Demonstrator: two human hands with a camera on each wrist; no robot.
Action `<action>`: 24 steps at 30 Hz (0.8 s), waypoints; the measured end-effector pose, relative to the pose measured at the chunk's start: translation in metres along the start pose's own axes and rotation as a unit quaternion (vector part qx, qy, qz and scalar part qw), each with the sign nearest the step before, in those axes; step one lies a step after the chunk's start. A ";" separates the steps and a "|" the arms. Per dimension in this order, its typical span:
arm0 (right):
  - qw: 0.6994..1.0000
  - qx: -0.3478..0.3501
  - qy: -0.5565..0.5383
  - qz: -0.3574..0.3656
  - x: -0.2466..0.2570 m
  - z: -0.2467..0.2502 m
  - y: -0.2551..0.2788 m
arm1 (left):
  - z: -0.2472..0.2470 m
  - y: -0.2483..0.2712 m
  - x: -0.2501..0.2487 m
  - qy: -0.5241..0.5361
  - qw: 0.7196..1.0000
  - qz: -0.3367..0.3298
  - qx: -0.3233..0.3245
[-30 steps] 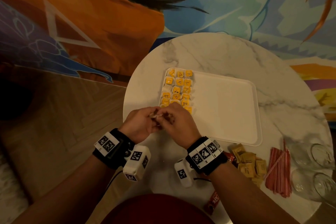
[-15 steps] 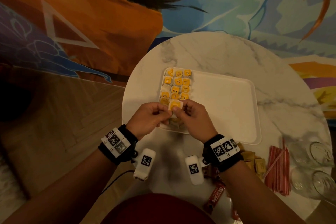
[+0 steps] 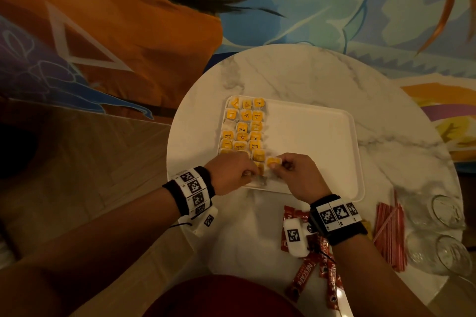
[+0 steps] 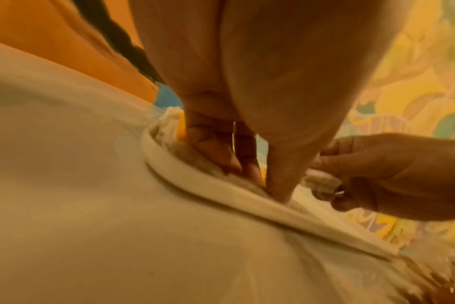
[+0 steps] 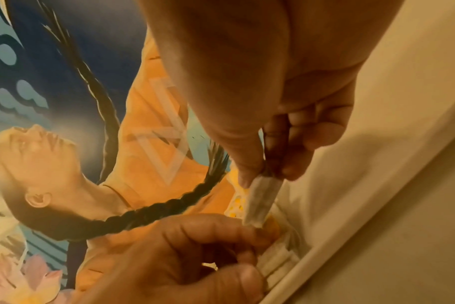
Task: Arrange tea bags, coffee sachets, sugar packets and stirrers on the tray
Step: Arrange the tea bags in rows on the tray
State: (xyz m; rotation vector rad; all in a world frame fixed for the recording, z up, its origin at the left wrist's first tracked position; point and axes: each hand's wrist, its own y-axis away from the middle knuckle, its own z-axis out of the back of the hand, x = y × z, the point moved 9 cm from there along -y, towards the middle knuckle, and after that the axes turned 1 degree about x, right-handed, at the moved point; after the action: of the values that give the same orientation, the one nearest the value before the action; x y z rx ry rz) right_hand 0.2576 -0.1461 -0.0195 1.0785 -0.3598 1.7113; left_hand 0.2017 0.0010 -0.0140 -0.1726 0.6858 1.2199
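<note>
A: So, top down: table [image 3: 296, 72], then tray [image 3: 322, 141], tea bags [image 3: 243, 128] in three columns along its left end.

B: Risk?

A: The rows are packed tight. I'd guess a nudge from either hand could skew the near ones or push one over the rim.

B: And the hands?

A: Right hand [image 3: 298, 177] pinches a tea bag [image 3: 273, 161] between thumb and fingertips, just above the tray's near-left corner, beside the last row. Left hand [image 3: 231, 172] has its fingertips down on bags at that corner; pinching or pressing, I cannot tell.

B: The rest?

A: Sachets [image 3: 304, 275] and stirrers [image 3: 390, 234] lie off the tray, near the right wrist.
</note>
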 end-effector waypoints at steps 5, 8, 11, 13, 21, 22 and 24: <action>0.999 0.032 0.016 0.003 -0.003 -0.004 0.003 | -0.003 -0.008 0.002 -0.032 0.999 0.004 0.004; 0.999 0.036 0.007 0.001 -0.002 -0.006 0.004 | 0.002 -0.011 0.011 -0.018 0.999 0.023 -0.016; 0.999 0.040 0.003 0.002 0.000 -0.010 0.005 | 0.005 -0.014 0.014 -0.010 0.999 0.031 -0.029; 0.999 0.041 0.009 0.004 0.003 -0.014 0.004 | 0.007 -0.015 0.013 0.002 0.999 0.029 -0.037; 0.999 0.042 0.030 0.012 0.008 -0.031 0.001 | 0.012 -0.008 0.026 0.096 0.993 0.022 -0.067; 0.998 0.039 0.038 0.015 0.008 -0.033 0.000 | 0.017 -0.005 0.029 0.115 0.989 0.025 -0.084; 0.997 0.035 0.064 0.019 0.008 -0.038 -0.003 | 0.028 0.002 0.037 0.157 0.979 0.044 -0.121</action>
State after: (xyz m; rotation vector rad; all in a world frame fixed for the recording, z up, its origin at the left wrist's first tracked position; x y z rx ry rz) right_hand 0.2409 -0.1143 -0.0345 1.0123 -0.2434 1.8285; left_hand 0.2172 0.0450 -0.0121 -0.5515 0.8218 1.3754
